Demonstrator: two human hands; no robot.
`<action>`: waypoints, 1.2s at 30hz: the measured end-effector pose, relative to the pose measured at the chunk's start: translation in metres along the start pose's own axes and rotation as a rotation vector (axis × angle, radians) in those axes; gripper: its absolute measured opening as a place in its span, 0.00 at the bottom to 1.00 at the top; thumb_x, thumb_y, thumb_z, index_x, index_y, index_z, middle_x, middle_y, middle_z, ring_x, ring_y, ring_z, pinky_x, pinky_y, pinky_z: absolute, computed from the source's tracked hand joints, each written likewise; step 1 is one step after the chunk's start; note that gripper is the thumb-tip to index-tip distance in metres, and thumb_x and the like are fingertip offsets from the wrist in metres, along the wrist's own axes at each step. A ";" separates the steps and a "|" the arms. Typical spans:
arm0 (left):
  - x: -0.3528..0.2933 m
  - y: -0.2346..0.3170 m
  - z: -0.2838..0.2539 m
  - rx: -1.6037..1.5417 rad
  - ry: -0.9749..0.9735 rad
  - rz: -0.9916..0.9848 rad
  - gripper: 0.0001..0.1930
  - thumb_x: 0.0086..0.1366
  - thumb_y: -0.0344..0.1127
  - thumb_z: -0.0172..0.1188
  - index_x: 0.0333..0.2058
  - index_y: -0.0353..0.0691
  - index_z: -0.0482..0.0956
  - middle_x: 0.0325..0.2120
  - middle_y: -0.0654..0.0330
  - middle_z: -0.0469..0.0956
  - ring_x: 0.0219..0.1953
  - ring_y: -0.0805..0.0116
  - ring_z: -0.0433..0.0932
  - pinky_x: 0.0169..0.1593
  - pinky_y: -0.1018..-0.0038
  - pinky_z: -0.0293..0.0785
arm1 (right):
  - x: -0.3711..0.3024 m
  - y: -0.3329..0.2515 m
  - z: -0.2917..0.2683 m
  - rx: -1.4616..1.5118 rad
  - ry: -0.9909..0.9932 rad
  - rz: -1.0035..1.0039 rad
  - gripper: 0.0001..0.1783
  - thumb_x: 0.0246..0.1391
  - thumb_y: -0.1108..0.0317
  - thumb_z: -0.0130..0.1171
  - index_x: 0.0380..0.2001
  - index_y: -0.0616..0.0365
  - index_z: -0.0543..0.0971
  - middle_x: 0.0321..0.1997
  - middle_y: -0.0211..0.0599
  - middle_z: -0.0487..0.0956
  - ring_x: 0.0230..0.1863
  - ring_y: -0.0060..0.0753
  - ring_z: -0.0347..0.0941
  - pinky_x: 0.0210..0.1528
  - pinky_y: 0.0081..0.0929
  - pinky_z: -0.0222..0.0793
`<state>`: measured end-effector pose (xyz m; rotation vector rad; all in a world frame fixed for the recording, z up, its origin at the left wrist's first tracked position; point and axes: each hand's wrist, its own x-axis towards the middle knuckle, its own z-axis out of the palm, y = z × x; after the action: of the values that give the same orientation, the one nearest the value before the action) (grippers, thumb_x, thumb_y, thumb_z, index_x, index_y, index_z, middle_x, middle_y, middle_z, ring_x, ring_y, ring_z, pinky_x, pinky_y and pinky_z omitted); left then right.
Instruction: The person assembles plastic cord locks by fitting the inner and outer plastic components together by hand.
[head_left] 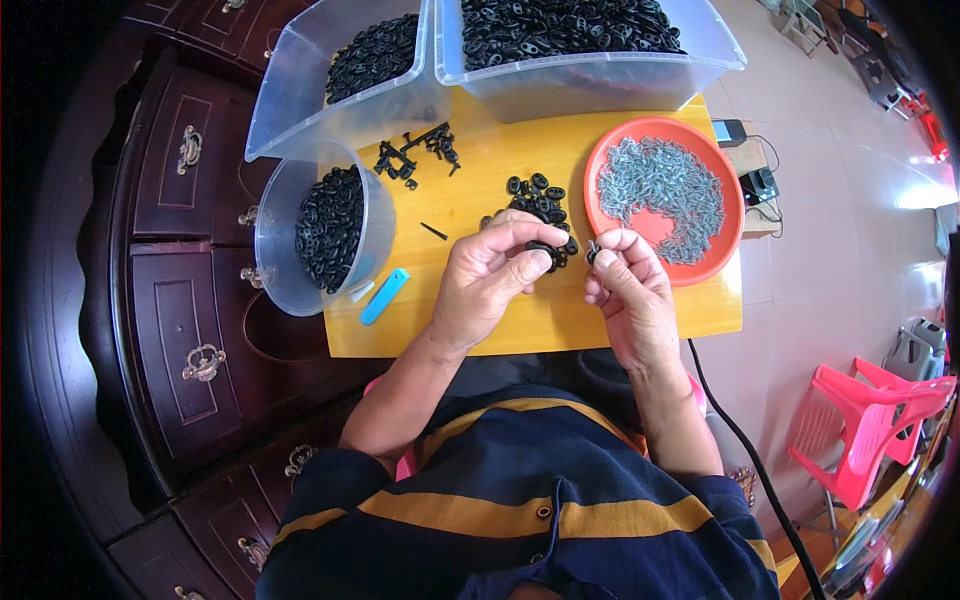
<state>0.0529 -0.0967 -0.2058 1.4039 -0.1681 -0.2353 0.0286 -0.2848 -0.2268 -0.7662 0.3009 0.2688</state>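
Over the front middle of the yellow table, my left hand (490,275) pinches a small black oval plastic piece (541,252) between thumb and fingers. Close by on its right, my right hand (632,285) is closed on a tiny part with a silvery tip (593,247); the fingers hide most of it. Just beyond both hands lies a loose pile of black two-holed oval pieces (541,195). To the right, a round red tray (735,215) holds a heap of small silvery metal parts (665,190), near my right hand.
A clear round tub (378,235) of black pieces stands left, with a blue-handled tool (385,296) beside it. Behind are two clear bins (290,110) (590,70) of black pieces. Black scraps (418,153) lie between. A black cable (745,440) hangs right; dark drawers (200,340) stand left.
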 end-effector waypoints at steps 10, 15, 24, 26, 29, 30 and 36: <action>0.002 0.005 -0.016 -0.173 -0.039 -0.070 0.15 0.72 0.30 0.54 0.53 0.28 0.78 0.40 0.53 0.82 0.36 0.72 0.81 0.43 0.75 0.79 | -0.001 0.003 0.002 -0.111 -0.054 -0.082 0.09 0.64 0.72 0.59 0.47 0.56 0.75 0.38 0.25 0.77 0.34 0.15 0.72 0.38 0.16 0.70; 0.007 0.015 -0.017 -0.011 0.031 -0.058 0.12 0.71 0.29 0.57 0.50 0.30 0.79 0.37 0.56 0.83 0.35 0.74 0.81 0.42 0.77 0.79 | -0.004 0.004 0.004 -0.209 -0.061 -0.123 0.09 0.64 0.74 0.59 0.46 0.57 0.75 0.39 0.24 0.77 0.35 0.15 0.71 0.40 0.16 0.70; 0.003 0.013 -0.024 0.084 -0.027 -0.037 0.11 0.68 0.26 0.62 0.49 0.32 0.79 0.36 0.61 0.83 0.37 0.78 0.81 0.40 0.81 0.78 | -0.005 0.005 0.005 -0.272 -0.110 -0.127 0.08 0.64 0.75 0.59 0.46 0.58 0.76 0.40 0.23 0.76 0.38 0.13 0.71 0.42 0.16 0.70; 0.001 0.013 -0.022 0.091 -0.018 -0.050 0.12 0.68 0.26 0.62 0.49 0.33 0.79 0.35 0.63 0.82 0.35 0.80 0.80 0.39 0.82 0.77 | -0.006 0.005 0.006 -0.277 -0.106 -0.120 0.08 0.64 0.75 0.59 0.46 0.58 0.76 0.40 0.22 0.76 0.39 0.12 0.71 0.42 0.16 0.71; 0.000 0.011 -0.021 0.149 -0.061 -0.020 0.12 0.68 0.26 0.62 0.50 0.34 0.79 0.33 0.67 0.79 0.32 0.83 0.76 0.37 0.84 0.75 | -0.006 0.004 0.007 -0.275 -0.105 -0.113 0.08 0.64 0.75 0.59 0.46 0.58 0.76 0.41 0.22 0.76 0.39 0.12 0.71 0.42 0.16 0.71; 0.001 0.010 -0.021 0.158 -0.067 0.003 0.13 0.68 0.25 0.62 0.51 0.33 0.79 0.34 0.66 0.80 0.33 0.83 0.76 0.37 0.84 0.75 | -0.007 0.004 0.008 -0.277 -0.102 -0.109 0.08 0.64 0.75 0.59 0.46 0.58 0.76 0.40 0.22 0.76 0.38 0.12 0.71 0.42 0.16 0.71; 0.000 0.011 -0.019 0.210 -0.118 0.032 0.16 0.66 0.22 0.61 0.52 0.32 0.77 0.37 0.63 0.80 0.35 0.83 0.76 0.38 0.84 0.74 | -0.007 0.003 0.007 -0.283 -0.117 -0.104 0.08 0.64 0.74 0.59 0.46 0.58 0.76 0.39 0.22 0.76 0.38 0.12 0.71 0.42 0.16 0.71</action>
<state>0.0586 -0.0770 -0.1982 1.5947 -0.3201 -0.2799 0.0222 -0.2786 -0.2213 -1.0374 0.1125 0.2600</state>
